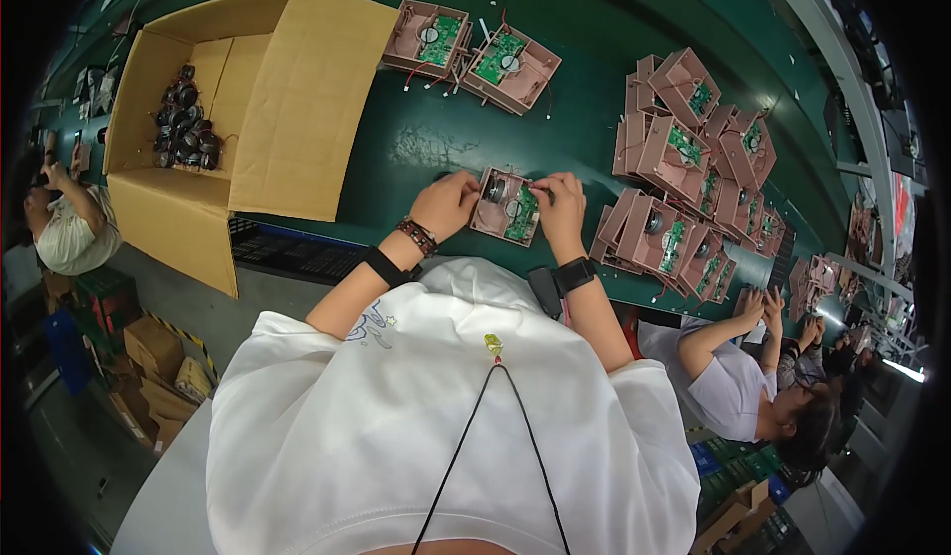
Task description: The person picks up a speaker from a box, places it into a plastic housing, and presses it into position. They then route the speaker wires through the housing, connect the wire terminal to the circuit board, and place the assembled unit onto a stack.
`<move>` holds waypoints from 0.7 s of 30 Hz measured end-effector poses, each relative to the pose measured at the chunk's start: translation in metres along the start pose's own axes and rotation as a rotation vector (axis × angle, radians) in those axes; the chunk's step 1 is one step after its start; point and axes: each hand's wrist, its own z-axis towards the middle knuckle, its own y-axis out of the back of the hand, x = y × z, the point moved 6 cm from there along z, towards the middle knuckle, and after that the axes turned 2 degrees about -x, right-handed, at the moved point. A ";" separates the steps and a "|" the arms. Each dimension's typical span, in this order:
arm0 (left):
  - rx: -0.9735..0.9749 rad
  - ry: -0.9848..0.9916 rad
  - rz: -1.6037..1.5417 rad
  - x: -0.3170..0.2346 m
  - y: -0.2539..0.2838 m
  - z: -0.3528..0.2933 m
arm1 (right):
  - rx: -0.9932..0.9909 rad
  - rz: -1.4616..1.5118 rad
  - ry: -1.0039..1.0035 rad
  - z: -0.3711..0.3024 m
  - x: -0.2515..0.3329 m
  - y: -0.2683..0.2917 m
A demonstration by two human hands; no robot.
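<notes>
In front of me on the green bench lies a pink plastic housing (479, 224), an open-topped box. Inside it, a round black speaker (494, 190) sits on the left and a green circuit board (522, 214) on the right. My left hand (449, 203) pinches the housing's left wall, thumb and fingers together. At the opposite side, near the upper right edge and the board, the fingertips of my right hand (562, 206) are pressed together. Whatever is between them is too small to make out.
A large open cardboard box (287, 100) with several loose black speakers (183, 129) stands at left. Two housings (510, 65) with boards lie at the far side. Stacked housings (684, 154) fill the right. A co-worker (738, 367) works beyond them; another person (74, 213) is at far left.
</notes>
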 end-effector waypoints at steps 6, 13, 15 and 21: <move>0.181 0.134 0.177 0.019 -0.020 -0.014 | -0.033 0.045 -0.037 -0.006 -0.011 -0.015; 0.220 0.147 0.221 0.021 -0.022 -0.015 | -0.019 -0.001 -0.033 -0.006 -0.007 -0.017; 0.223 0.135 0.216 0.021 -0.022 -0.015 | 0.015 -0.016 -0.030 -0.006 -0.005 -0.017; 0.231 0.133 0.208 0.024 -0.024 -0.014 | 0.024 -0.073 -0.009 -0.006 -0.001 -0.016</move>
